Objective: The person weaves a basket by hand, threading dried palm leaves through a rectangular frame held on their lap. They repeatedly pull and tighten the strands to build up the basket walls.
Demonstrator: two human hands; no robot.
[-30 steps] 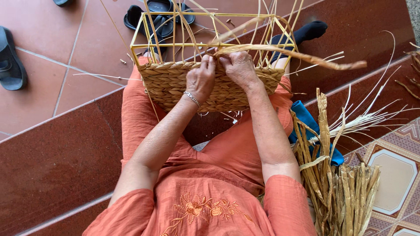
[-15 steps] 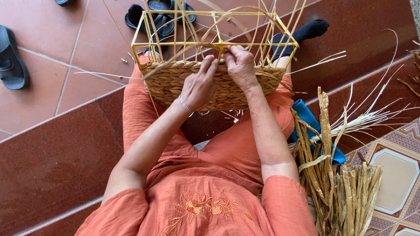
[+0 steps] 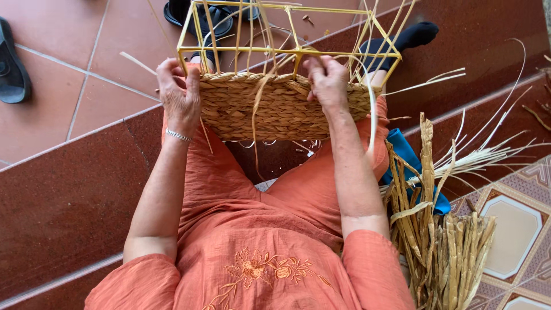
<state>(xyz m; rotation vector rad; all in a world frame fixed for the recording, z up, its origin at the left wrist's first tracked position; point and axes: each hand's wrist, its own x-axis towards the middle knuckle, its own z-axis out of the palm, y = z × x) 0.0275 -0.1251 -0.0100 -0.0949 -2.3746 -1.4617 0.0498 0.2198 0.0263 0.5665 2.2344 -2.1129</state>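
On lap: half-woven straw basket [image 3: 275, 106], yellow frame bare above | left hand [image 3: 179, 95], right hand [image 3: 328, 83] fingers gripping rim

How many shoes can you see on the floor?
3 in view: a dark sandal at the left edge, and two dark sandals behind the basket frame. Others may be hidden.

A half-woven basket [image 3: 281, 106] of tan braided fibre is held upright on the lap. Its lower part is woven; above it a bare yellow wire frame [image 3: 287, 51] is exposed, with loose fibre strands [image 3: 261, 97] hung through it.
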